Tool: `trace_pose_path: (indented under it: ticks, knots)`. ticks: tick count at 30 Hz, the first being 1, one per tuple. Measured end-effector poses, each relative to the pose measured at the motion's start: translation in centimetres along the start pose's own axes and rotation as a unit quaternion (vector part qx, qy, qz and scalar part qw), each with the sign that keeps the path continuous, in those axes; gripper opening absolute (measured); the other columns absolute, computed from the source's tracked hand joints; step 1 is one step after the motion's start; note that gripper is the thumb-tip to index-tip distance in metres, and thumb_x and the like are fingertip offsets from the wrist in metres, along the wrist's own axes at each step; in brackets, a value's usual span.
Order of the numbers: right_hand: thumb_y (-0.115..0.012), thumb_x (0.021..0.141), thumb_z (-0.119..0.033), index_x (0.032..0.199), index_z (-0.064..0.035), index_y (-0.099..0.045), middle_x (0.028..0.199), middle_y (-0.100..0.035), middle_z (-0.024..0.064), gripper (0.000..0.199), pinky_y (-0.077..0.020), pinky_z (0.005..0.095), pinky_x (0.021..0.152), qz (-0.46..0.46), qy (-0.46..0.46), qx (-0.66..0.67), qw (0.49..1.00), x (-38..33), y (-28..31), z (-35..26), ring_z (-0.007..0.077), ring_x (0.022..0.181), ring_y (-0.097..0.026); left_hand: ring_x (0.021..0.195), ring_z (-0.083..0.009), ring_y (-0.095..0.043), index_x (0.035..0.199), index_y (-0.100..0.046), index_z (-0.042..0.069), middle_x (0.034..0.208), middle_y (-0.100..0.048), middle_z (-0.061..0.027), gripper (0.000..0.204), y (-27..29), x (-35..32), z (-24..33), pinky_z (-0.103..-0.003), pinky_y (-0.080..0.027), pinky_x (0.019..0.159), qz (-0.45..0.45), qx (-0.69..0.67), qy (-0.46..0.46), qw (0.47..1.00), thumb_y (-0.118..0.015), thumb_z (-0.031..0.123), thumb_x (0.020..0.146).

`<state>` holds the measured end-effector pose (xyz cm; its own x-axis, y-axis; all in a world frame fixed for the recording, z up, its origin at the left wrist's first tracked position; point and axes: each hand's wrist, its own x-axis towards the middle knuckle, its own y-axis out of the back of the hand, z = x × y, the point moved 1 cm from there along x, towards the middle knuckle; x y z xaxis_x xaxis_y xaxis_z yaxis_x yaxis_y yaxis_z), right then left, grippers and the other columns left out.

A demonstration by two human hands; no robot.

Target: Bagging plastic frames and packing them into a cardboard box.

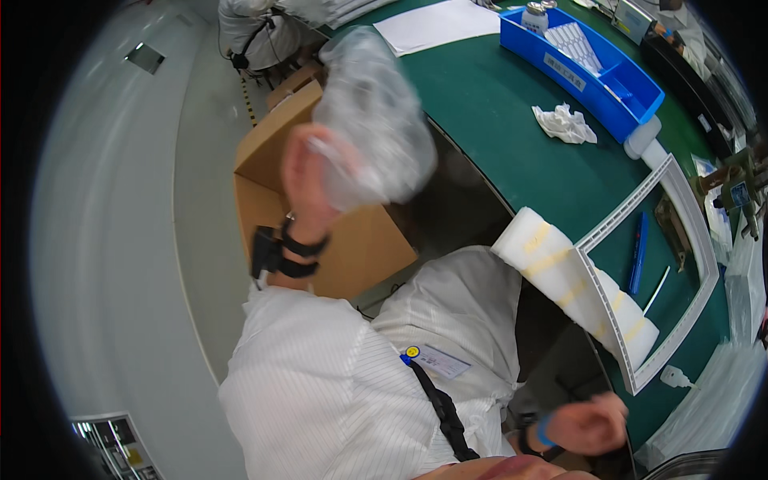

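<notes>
My left hand (308, 180) is raised and grips a crumpled clear plastic bag (376, 116), held above an open cardboard box (352, 240) on the floor. A black strap circles that wrist. My right hand (588, 424) is low at the lower right, fingers curled into a loose fist with nothing visible in it, close to the green table's near edge. A white rectangular frame (688, 280) lies on the table, resting on white foam blocks (552, 256).
On the green table (496, 104) are a blue bin (616, 88) with white parts, a crumpled white wipe (564, 124), a white sheet (436, 24), a blue pen (638, 252) and a white bottle (644, 140). Another person in white sits at the top left (256, 32).
</notes>
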<state>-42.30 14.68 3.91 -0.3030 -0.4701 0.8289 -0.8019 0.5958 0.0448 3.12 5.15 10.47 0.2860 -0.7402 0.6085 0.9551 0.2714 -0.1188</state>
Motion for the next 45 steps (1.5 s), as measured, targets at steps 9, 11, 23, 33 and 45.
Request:
trace_pose_path:
  ticks: [9, 11, 23, 33, 45]
  knots:
    - [-0.068, 0.071, -0.002, 0.117, 0.0029, -0.052, 0.106, -0.062, 0.0202, 0.048, -0.0479, 0.0364, 0.082, -0.391, -0.282, 0.196, 0.854, -3.5, -14.7, -6.6, 0.0339, 0.101, -0.061, 0.076, -0.0050, -0.051, 0.094, -0.057, 0.003, 0.084, -0.057, 0.0010, 0.023, -8.1, -11.5, -1.0, -0.024, -0.045, 0.066, -0.223, -0.138, 0.341, 0.903, -0.050, 0.024, 0.098]
    - [-0.061, 0.076, -0.002, 0.110, 0.0014, -0.055, 0.085, -0.062, 0.0105, 0.034, -0.0469, 0.0274, 0.071, -0.495, -0.247, 0.154, 0.818, -4.7, -13.8, -4.1, 0.0174, 0.077, -0.060, 0.076, -0.0045, -0.049, 0.093, -0.059, 0.003, 0.085, -0.057, 0.0019, 0.023, -7.6, -12.0, -1.1, -0.023, -0.044, 0.067, -0.296, -0.085, 0.390, 0.868, -0.050, 0.024, 0.098]
    - [-0.048, 0.097, -0.021, 0.067, 0.0012, -0.052, 0.056, -0.052, 0.0022, 0.038, -0.0339, 0.0266, 0.047, -0.327, -0.568, 0.163, 0.737, -8.0, -9.3, 1.3, 0.0086, 0.051, -0.046, 0.074, -0.0102, -0.057, 0.101, -0.059, 0.003, 0.082, -0.061, 0.0009, 0.022, -8.6, -11.6, -2.7, -0.026, -0.048, 0.065, -0.405, 0.115, 0.121, 0.899, -0.066, 0.018, 0.086]
    - [-0.059, 0.092, -0.015, 0.092, 0.0004, -0.062, 0.061, -0.049, -0.0050, 0.016, -0.0309, 0.0213, 0.048, -0.197, -0.640, 0.060, 0.740, -8.0, -5.5, 5.5, 0.0029, 0.053, -0.039, 0.072, -0.0047, -0.057, 0.101, -0.063, 0.003, 0.085, -0.063, 0.0026, 0.022, -6.3, -12.3, -9.5, -0.020, -0.046, 0.063, -0.127, -0.077, 0.581, 0.801, -0.056, 0.023, 0.094]
    - [-0.061, 0.086, -0.013, 0.113, 0.0031, -0.057, 0.116, -0.053, 0.0213, 0.032, -0.0442, 0.0380, 0.084, -0.270, -0.271, -0.233, 0.894, -6.8, -5.6, 3.6, 0.0345, 0.101, -0.052, 0.076, -0.0072, -0.055, 0.106, -0.060, 0.002, 0.084, -0.060, 0.0004, 0.021, -10.0, -14.9, -9.5, -0.024, -0.045, 0.067, -0.290, -0.133, 0.452, 0.833, -0.051, 0.016, 0.093]
